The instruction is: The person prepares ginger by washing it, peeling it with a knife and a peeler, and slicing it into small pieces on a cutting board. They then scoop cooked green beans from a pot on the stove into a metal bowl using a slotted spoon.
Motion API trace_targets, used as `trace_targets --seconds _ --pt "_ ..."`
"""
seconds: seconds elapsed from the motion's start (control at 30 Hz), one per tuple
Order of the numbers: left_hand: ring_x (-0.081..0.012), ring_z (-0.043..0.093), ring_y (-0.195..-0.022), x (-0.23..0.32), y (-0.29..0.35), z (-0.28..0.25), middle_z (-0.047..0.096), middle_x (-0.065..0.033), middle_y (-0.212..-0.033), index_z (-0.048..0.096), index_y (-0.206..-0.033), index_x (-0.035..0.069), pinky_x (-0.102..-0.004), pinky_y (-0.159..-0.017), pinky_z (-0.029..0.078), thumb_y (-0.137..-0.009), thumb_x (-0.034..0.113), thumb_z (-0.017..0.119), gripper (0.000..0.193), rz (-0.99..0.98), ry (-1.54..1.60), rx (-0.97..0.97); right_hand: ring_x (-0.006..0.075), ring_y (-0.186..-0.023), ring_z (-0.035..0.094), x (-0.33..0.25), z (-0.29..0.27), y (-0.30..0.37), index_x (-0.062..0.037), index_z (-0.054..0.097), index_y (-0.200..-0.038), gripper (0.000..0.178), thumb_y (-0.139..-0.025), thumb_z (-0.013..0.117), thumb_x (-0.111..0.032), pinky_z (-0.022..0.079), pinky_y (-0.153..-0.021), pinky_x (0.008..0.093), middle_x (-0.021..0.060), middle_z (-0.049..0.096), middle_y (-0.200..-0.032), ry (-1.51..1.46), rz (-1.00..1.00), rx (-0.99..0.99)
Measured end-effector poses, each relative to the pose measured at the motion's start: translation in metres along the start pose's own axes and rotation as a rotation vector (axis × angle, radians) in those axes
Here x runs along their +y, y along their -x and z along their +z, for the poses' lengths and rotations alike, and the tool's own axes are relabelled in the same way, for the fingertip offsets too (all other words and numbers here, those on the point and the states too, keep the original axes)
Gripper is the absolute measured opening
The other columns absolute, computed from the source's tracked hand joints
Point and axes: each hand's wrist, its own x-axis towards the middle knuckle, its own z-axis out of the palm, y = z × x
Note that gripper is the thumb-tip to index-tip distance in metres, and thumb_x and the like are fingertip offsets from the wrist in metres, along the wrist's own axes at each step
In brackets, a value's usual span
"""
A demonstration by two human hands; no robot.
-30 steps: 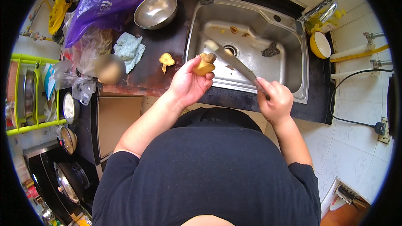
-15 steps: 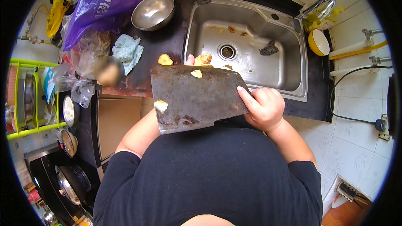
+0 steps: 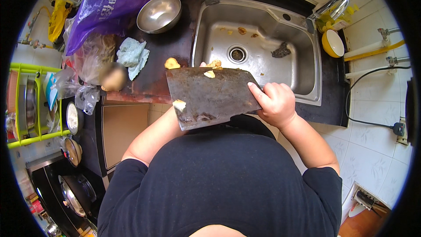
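Note:
My right hand (image 3: 277, 105) is closed around the handle end of a broad dark cleaver (image 3: 215, 94), its thumb pressed on the blade. The blade lies flat toward me at the front edge of the sink. Two pale bits of ginger stick to it, an upper scrap (image 3: 209, 74) and a lower scrap (image 3: 179, 105). Behind the blade, my left hand (image 3: 203, 64) is hidden except for a fingertip. That fingertip is beside a knob of ginger (image 3: 215, 64) showing above the blade's far edge. Another ginger piece (image 3: 172, 63) rests on the counter left of the sink.
The steel sink (image 3: 302, 57) holds peel scraps and a dark scouring pad (image 3: 280, 51). On the left counter are a metal bowl (image 3: 159, 14), a light blue cloth (image 3: 133, 57) and a purple bag (image 3: 105, 13). A yellow bowl (image 3: 333, 43) stands right of the sink, near the faucet (image 3: 335, 6).
The cleaver has shifted slightly to the right and away from me, with its near edge raised. The ginger knob behind it is more covered and less of my left fingertip shows.

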Motion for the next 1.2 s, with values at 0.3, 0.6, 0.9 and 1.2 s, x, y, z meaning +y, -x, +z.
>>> trace_targets --seconds 0.3,0.6,0.9,1.2 --pt "-0.0086 0.025 -0.039 -0.003 -0.009 0.008 0.042 -0.0051 -0.061 0.040 -0.084 0.008 -0.0201 -0.035 0.018 -0.095 0.040 0.022 0.039 0.034 -0.017 0.265 0.0247 -0.052 0.053 0.050 0.030 0.027 -0.0128 0.062 -0.089 0.022 -0.066 0.061 -0.012 0.041 -0.047 0.0367 0.0056 0.050 -0.060 0.171 0.322 -0.094" --pt "-0.0107 0.031 -0.047 0.002 -0.022 -0.018 0.044 -0.0046 -0.068 0.042 -0.087 0.008 -0.0235 -0.043 0.027 -0.094 0.041 0.028 0.037 0.109 -0.030 0.083 0.0200 -0.047 0.044 0.004 -0.014 0.003 -0.0113 0.063 -0.095 0.043 -0.052 0.061 -0.010 0.035 -0.045 0.0312 0.0018 0.041 -0.057 -0.042 0.070 0.091" --pt "-0.0126 0.042 -0.075 0.013 -0.008 -0.023 0.049 -0.0051 -0.089 0.046 -0.101 0.010 -0.0280 -0.067 0.035 -0.092 0.040 0.037 0.033 -0.048 0.104 -0.412 0.0138 -0.046 0.043 -0.011 -0.023 -0.003 -0.0117 0.066 -0.092 0.033 -0.060 0.057 -0.014 0.032 -0.045 0.0279 -0.0011 0.040 -0.055 0.003 -0.079 0.134" --pt "-0.0136 0.052 -0.095 0.022 -0.021 -0.060 0.054 -0.0052 -0.104 0.047 -0.112 0.010 -0.0304 -0.083 0.044 -0.091 0.038 0.046 0.035 0.358 -0.141 -0.042 0.0186 -0.050 0.045 -0.004 -0.016 -0.001 -0.0093 0.065 -0.093 0.046 -0.047 0.058 -0.008 0.033 -0.046 0.0295 0.0014 0.044 -0.059 -0.060 0.026 0.043"
